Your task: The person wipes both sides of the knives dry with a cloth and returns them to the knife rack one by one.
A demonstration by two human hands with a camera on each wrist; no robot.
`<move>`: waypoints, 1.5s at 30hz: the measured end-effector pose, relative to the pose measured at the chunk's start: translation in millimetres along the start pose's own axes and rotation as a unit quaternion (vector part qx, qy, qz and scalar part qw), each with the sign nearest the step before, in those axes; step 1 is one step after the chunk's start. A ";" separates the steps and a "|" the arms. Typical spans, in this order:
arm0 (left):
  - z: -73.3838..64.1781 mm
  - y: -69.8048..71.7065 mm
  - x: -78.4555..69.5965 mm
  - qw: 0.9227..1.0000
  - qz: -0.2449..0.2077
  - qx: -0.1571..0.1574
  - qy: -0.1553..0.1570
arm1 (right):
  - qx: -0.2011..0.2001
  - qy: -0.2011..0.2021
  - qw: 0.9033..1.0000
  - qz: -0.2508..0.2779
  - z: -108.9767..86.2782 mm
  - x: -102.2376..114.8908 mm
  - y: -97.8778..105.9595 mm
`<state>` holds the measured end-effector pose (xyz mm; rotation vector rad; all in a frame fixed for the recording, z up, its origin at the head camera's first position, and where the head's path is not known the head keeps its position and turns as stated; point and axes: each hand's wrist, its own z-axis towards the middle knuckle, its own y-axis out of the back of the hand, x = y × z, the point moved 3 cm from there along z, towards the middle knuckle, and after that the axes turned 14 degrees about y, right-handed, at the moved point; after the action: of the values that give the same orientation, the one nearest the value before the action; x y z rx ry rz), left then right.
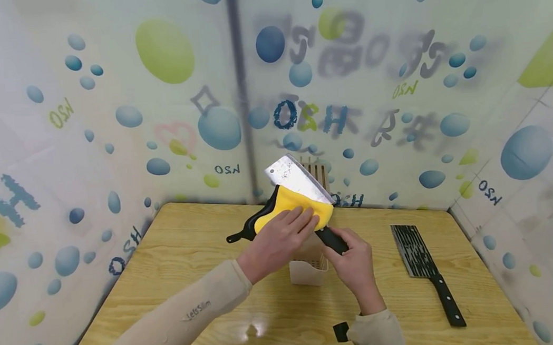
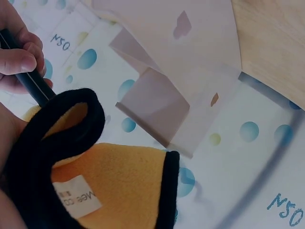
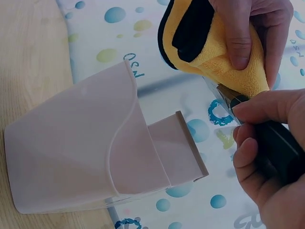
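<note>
My right hand (image 1: 355,265) grips the black handle (image 1: 332,241) of a cleaver, whose silver blade (image 1: 293,177) points up and to the left. A yellow cloth (image 1: 276,209) with black edging is folded over the lower part of that blade. Through the cloth my left hand (image 1: 280,238) pinches the blade, thumb on one side and fingers on the other, as the right wrist view shows. One loose cloth corner with a white label (image 2: 78,195) hangs down in the left wrist view. The cloth hides the blade's part close to the handle.
Below and behind the hands stands a pale knife holder (image 1: 306,273) with a slotted back. On the wooden table (image 1: 190,236), a second cleaver (image 1: 417,256) with a dark-streaked blade lies at the right. A small black piece (image 1: 341,332) shows by the right sleeve. Patterned sheets (image 1: 201,187) enclose the table.
</note>
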<state>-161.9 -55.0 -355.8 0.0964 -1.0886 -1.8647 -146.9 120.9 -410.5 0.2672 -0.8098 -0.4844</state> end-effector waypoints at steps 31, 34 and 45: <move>-1.5 -0.1 -0.2 1.000 0.005 -0.002 -0.001 | -0.015 -0.009 1.000 0.005 0.5 -1.7 4.3; 0.1 0.4 -0.2 1.000 0.005 -0.002 -0.001 | -0.011 -0.002 1.000 0.005 0.6 -0.8 4.3; 5.5 0.8 -1.5 1.000 0.011 0.012 0.002 | 0.008 0.001 1.000 -0.003 -0.1 0.0 2.3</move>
<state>-163.1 -50.5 -352.5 0.1003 -1.1049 -1.8314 -146.1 122.9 -409.7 0.2843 -0.8115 -0.4845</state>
